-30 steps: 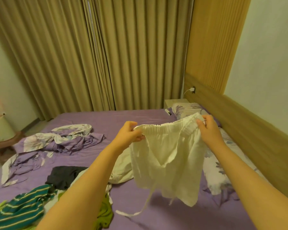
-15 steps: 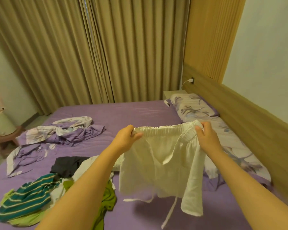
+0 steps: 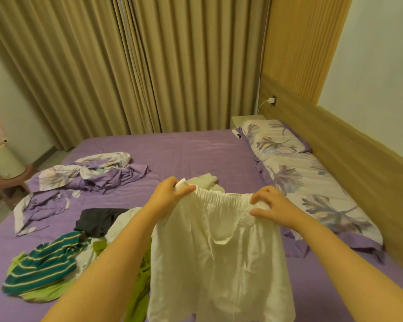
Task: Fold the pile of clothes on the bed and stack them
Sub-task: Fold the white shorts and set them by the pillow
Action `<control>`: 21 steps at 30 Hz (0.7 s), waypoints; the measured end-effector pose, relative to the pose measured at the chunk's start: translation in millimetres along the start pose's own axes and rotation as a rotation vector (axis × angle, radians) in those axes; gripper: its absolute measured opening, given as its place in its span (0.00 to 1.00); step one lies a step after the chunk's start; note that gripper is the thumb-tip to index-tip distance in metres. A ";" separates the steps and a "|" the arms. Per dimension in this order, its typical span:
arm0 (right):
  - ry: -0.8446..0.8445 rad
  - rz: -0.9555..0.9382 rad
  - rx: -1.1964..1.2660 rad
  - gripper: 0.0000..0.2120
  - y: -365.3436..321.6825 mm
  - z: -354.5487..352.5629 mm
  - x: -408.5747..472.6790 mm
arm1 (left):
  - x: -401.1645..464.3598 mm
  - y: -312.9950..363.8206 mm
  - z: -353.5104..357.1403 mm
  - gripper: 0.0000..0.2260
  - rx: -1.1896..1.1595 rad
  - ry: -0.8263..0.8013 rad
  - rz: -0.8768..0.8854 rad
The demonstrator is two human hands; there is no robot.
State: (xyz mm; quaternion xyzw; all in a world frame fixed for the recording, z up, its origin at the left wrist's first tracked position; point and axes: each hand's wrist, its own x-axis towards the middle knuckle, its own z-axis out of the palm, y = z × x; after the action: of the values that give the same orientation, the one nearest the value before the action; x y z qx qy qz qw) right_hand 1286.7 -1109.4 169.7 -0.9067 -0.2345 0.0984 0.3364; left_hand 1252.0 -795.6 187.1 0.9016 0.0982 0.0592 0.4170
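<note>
White shorts (image 3: 221,252) are held up over the bed (image 3: 184,149) by the waistband, stretched between the hands: one end is pinched by the left hand (image 3: 170,196), the other gripped by the right hand (image 3: 272,208).

Floral pillows (image 3: 296,168) lie along the wooden headboard (image 3: 349,145); tan curtains (image 3: 126,66) hang behind.

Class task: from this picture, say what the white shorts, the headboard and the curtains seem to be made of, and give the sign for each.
White shorts: thin woven cloth, perhaps cotton; matte, softly creased, gathered elastic waistband.
Headboard: wood or wood-look laminate; faint grain lines, smooth matte face.
Curtains: heavy tan fabric, fibre unclear; deep regular pleats, slight sheen.
</note>
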 end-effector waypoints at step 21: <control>0.417 -0.030 0.138 0.05 -20.9 -40.1 21.1 | 8.5 28.7 -54.2 0.14 -0.084 -0.098 0.041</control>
State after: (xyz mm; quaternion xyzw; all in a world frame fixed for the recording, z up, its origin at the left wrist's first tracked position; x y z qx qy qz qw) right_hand 1311.0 -1107.8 213.2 -0.8787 -0.1663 -0.0804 0.4402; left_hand 1253.7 -771.7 244.2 0.8870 0.0568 0.0277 0.4574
